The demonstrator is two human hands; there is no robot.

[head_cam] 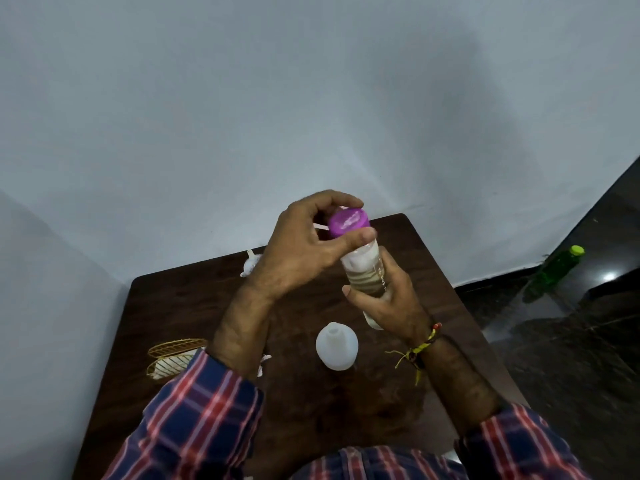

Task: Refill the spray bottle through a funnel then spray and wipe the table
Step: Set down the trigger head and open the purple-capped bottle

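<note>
Left hand (298, 244) pinching one purple cap (348, 221), right hand (384, 299) wrapped round one clear bottle (367, 271), one white, perhaps spray, bottle (336, 346) on table (346, 403)

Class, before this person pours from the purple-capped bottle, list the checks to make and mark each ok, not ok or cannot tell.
1. Clear bottle held firmly: ok, the right hand grips its body.
2. Purple cap off: not ok, the left hand grips it on the bottle.
3. White spray bottle open on the table: ok, neck uncovered.
4. Funnel seated in that neck: not ok, none there.
5. Wiping cloth ready: cannot tell.
</note>
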